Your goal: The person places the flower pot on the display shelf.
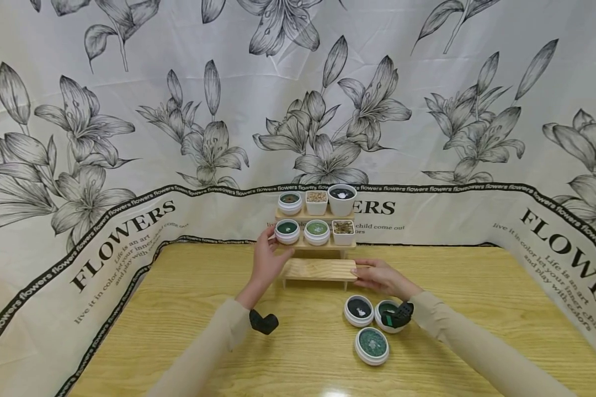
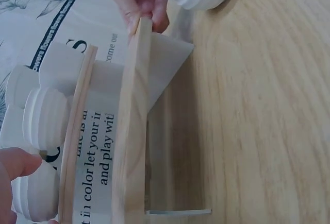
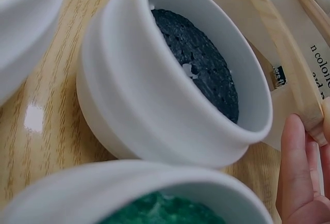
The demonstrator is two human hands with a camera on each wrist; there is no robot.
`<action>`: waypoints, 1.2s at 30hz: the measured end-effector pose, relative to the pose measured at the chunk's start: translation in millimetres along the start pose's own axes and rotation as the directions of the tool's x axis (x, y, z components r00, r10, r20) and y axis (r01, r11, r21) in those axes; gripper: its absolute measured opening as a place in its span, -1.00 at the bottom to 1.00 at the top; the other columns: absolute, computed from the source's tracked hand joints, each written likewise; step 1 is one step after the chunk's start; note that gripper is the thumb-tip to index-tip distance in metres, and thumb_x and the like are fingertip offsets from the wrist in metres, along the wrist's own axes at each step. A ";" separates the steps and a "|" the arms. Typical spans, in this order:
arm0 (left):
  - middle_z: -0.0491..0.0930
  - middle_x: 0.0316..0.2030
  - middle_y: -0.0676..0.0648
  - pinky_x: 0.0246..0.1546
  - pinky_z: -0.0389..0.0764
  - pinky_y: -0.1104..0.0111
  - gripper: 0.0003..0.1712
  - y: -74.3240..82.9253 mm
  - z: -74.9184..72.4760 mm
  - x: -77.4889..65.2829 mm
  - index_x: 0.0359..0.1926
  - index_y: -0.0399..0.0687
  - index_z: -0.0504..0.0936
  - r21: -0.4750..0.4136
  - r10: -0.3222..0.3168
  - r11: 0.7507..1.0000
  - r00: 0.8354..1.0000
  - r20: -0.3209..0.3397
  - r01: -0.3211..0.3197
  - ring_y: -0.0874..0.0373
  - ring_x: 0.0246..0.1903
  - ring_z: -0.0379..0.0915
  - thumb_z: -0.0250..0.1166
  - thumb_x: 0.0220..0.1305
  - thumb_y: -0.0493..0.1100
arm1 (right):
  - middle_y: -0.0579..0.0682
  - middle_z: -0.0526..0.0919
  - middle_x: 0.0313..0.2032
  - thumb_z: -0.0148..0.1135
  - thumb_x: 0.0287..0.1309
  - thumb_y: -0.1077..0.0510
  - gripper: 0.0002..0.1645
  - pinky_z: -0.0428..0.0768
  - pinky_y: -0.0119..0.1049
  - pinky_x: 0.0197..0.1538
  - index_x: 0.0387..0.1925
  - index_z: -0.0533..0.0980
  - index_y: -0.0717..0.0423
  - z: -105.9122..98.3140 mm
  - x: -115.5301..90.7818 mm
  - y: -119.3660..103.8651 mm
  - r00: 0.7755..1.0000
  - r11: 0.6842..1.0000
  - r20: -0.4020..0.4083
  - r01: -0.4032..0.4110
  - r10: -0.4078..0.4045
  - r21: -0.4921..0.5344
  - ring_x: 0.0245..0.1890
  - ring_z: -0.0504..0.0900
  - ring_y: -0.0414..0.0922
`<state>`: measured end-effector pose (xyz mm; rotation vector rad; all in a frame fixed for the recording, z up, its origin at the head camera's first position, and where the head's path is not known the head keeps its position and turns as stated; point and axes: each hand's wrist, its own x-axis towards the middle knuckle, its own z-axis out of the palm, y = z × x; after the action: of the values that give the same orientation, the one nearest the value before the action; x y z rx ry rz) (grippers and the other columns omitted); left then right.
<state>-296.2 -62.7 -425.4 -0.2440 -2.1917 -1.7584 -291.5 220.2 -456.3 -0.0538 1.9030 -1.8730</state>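
Note:
My left hand (image 1: 267,262) holds a white pot with a dark green filling (image 1: 287,232) at the left end of the middle wooden shelf, fingers at its left side and thumb in front. Lower and nearer stands a bare wooden shelf (image 1: 320,269) on clear legs; its right end is pinched by my right hand (image 1: 381,277). In the right wrist view, thumb and fingers (image 3: 295,167) meet at that board's end. Beside the held pot are a light green pot (image 1: 317,232) and a square pot of brown pebbles (image 1: 344,232).
On the top shelf stand a round pot (image 1: 290,203), a square pot of pebbles (image 1: 316,202) and a taller dark-filled pot (image 1: 341,200). Near my right wrist, a black-filled pot (image 1: 358,311) and two green-filled pots (image 1: 372,346) sit on the wooden table (image 1: 203,331). Flower-print cloth hangs behind.

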 end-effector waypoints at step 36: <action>0.36 0.22 -0.29 0.04 0.55 0.00 -0.19 14.6 26.8 -65.0 0.29 -0.31 0.27 -0.089 0.021 0.996 0.998 0.054 -0.016 -0.19 0.12 0.38 0.42 0.01 -0.38 | 0.17 0.45 -0.06 0.01 0.33 0.32 -0.22 0.66 -0.43 -0.05 0.40 -0.12 0.52 -0.7 1.1 0.1 0.999 1.000 -0.027 -0.017 0.018 0.008 -0.27 0.60 -0.27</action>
<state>-234.4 -29.1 -439.9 -0.3365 -2.1440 -1.8617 -292.7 220.4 -456.8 -0.0090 1.9084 -1.8784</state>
